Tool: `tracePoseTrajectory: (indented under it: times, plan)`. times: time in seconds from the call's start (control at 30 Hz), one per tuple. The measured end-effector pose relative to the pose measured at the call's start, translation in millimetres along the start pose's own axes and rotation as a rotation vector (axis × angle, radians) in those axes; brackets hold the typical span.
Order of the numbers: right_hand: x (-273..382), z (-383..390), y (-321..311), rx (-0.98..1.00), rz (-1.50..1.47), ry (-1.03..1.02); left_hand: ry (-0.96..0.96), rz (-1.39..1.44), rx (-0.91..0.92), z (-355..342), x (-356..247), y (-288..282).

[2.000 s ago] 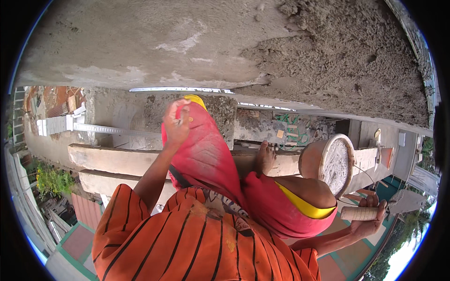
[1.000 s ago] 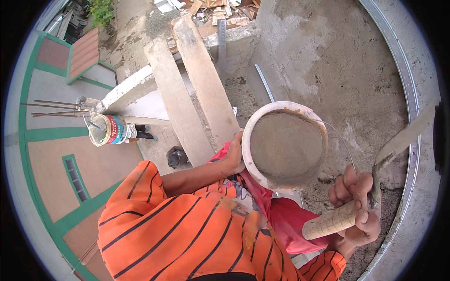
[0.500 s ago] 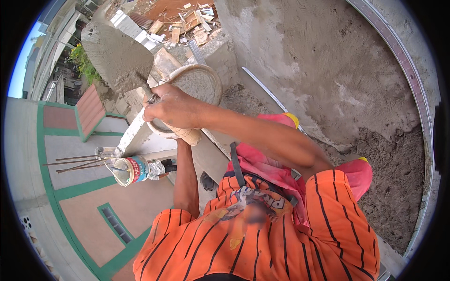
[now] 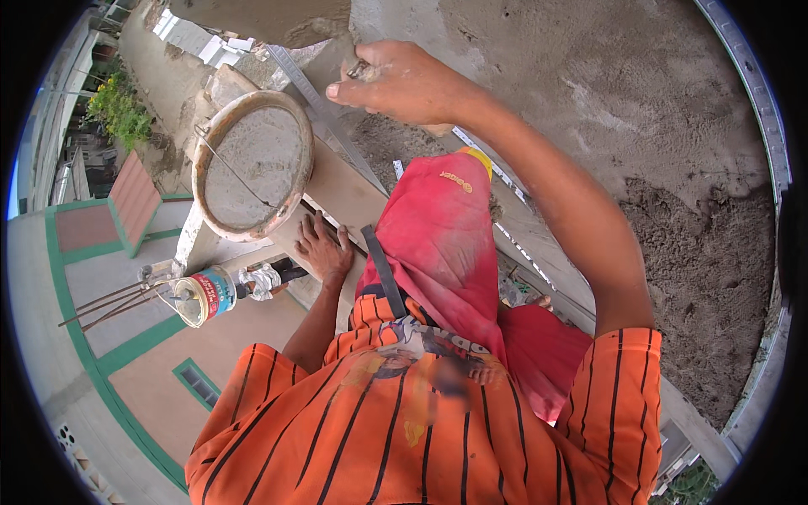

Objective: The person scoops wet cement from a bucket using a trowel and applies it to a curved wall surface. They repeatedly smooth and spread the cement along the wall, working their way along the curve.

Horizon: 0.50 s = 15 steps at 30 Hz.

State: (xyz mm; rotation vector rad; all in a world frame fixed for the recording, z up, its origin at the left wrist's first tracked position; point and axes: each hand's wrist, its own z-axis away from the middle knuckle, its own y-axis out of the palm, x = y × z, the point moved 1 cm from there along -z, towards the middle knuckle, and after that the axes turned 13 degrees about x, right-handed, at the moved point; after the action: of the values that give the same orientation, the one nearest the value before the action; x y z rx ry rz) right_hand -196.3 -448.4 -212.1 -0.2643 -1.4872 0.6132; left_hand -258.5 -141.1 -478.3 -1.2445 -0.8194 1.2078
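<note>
My right hand (image 4: 404,82) is closed around the handle of a trowel (image 4: 261,18) at the upper middle. A large grey mortar-coated blade reaches left from it and runs out of the top of the view. My left hand (image 4: 324,251) rests on a concrete ledge (image 4: 345,178) with its fingers spread, holding nothing. Just beyond it on the ledge stands a round bucket (image 4: 244,232) of wet grey mortar, its wire handle lying across the top. The bucket's rim is crusted with mortar.
At right rises a wall (image 4: 572,84) of damp plaster, with rough dark mortar (image 4: 690,278) lower down. A long metal bar (image 4: 307,88) leans behind the bucket. Below the ledge at left are a paint pail (image 4: 210,295), thin rods (image 4: 109,305) and another person (image 4: 263,280).
My right hand has carried the trowel up and to the right, away from above the bucket. My left hand, hidden before, now lies on the ledge. The bucket appears farther left in view.
</note>
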Motion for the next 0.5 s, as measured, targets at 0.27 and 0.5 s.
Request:
tracePoseTrajectory:
  times: [0.27, 0.5]
  plan:
    - [-124, 91, -43, 0.013, 0.211, 0.378, 0.001, -0.086, -0.028, -1, -8, 7]
    - [-234, 83, 27, 0.097, -0.045, 0.421, 0.003, -0.125, -0.065, 2, -3, 14]
